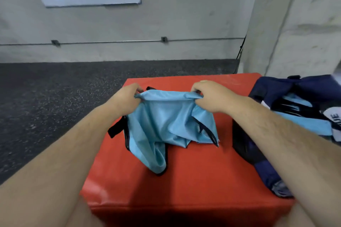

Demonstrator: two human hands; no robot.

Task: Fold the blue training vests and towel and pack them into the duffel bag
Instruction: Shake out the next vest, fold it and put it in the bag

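Red padded box [193, 177] | light-blue vest [166, 121] – black-trimmed, crumpled | left hand [125, 97], right hand [210, 96] pinch top edge | duffel bag [262, 155] beside.

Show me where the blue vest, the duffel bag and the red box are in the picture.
blue vest [166, 116]: head view, middle of the cloth.
duffel bag [273, 86]: head view, navy upper side.
red box [193, 180]: head view, bare top surface.

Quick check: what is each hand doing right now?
Left hand: pinches the blue vest by its top edge.
Right hand: pinches the same edge.
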